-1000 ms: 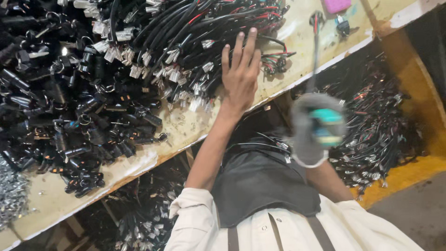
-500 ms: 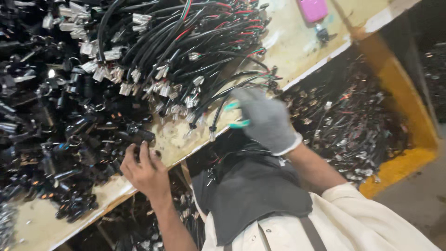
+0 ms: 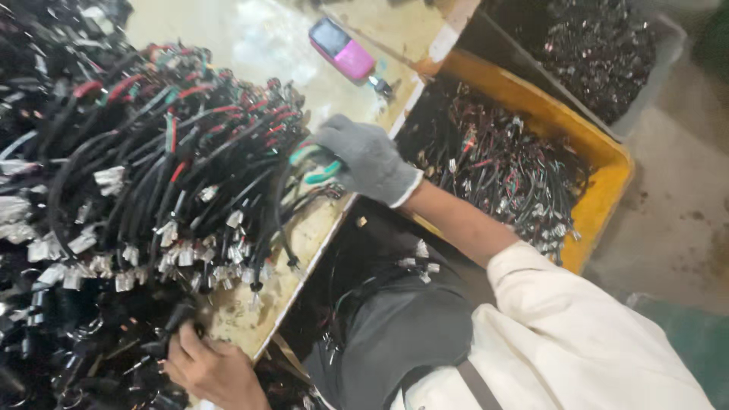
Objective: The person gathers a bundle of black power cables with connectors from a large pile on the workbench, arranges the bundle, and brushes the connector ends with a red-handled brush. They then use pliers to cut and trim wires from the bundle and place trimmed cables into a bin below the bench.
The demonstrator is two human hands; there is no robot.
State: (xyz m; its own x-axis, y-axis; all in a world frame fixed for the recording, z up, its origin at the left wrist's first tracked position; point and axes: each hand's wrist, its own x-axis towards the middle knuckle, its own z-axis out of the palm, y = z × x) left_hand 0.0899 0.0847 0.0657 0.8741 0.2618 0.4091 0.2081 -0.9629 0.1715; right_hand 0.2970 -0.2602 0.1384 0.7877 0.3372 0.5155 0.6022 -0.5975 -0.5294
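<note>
Right grip (image 3: 364,158): gloved, clamped on teal-handled tool (image 3: 315,163) | left grip (image 3: 213,368): closed on black cables (image 3: 171,334)

Matt grey knit glove on right hand (image 3: 370,159), glossy rubbery blk cables (image 3: 190,175), smooth pink plastic phone (image 3: 342,49), worn bench (image 3: 250,45)

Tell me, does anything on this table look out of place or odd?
One thing: a pink phone lies askew near the table edge, beside the yellow bin. Only the right hand wears a glove; the left hand is bare.
</note>
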